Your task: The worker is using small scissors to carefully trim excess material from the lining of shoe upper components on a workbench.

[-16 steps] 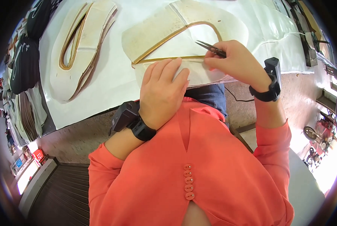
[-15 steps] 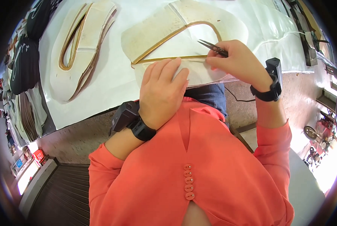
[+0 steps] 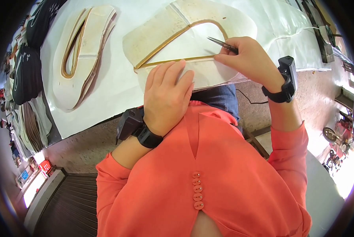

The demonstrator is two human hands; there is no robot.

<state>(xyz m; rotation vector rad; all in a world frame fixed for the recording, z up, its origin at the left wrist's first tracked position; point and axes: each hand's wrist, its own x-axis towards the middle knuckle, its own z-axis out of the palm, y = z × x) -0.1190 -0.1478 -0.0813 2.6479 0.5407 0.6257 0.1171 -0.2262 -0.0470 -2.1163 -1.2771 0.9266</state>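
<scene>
A flat cream piece (image 3: 155,35), shaped like a shoe upper, lies on the white table in front of me. Gold-brown edging (image 3: 167,41) borders its long, pointed opening. My left hand (image 3: 164,98) rests palm down on the piece's near side, fingers stretched out with their tips at the lower edging. In my right hand (image 3: 248,59) I hold small dark pointed thread snips (image 3: 220,43). Their points are over the opening and aim left. The right thumb and fingers are by the right end of the lower edging, and partly hide the snips' handles.
A stack of similar cream pieces (image 3: 92,45) lies on the white-covered table (image 3: 82,118) to the left. Dark garments (image 3: 27,75) and folded cloth hang past the left edge. On the right, a white cord (image 3: 291,34) crosses toward a dark bar (image 3: 319,35).
The cream piece appears slightly farther left in view. My right hand has moved a little up and left; the snips' points, apart before, now look closer together. My left hand stays flat.
</scene>
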